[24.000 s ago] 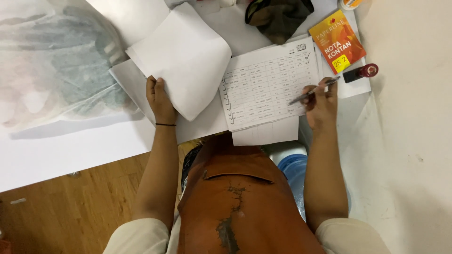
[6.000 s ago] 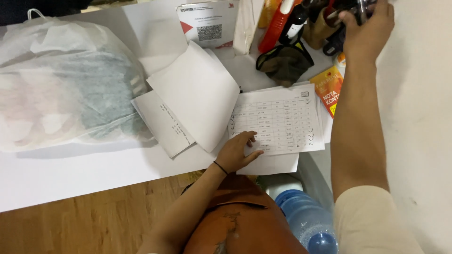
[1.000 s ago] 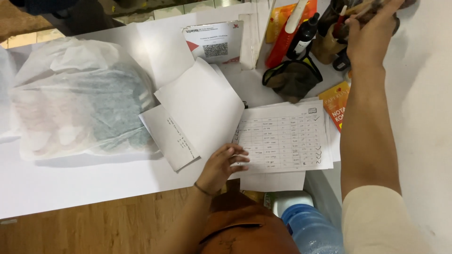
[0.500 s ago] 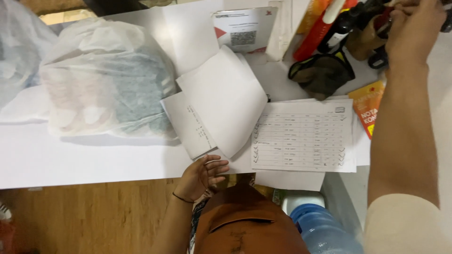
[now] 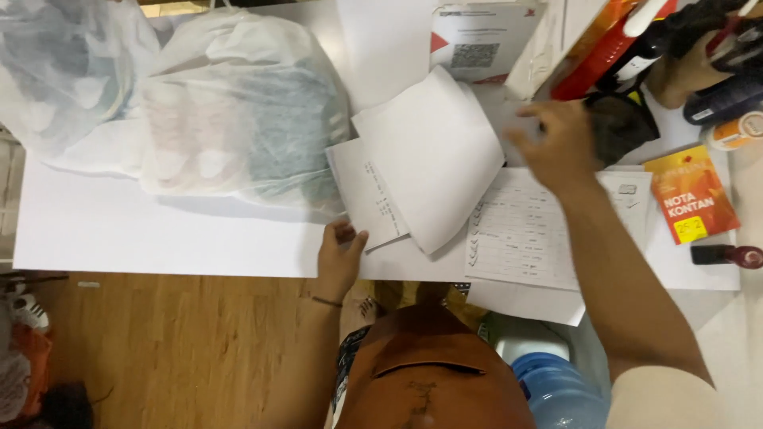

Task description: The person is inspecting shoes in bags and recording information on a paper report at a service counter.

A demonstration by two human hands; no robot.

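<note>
A white table [image 5: 159,238] carries two large translucent white bags [image 5: 238,111] of folded cloth, lying beyond and to the left of the left hand's fingers. A stack of white sheets [image 5: 429,159], the top one curled, lies just beyond those fingers. The left hand [image 5: 338,258] rests at the table edge, fingers loosely bent on the lowest sheet's corner, gripping nothing. The right hand [image 5: 556,143] hovers blurred, fingers spread and empty, above a printed form [image 5: 517,238]. A white card with a red corner [image 5: 477,40] stands beyond its fingertips; an orange booklet [image 5: 690,195] lies to their right.
</note>
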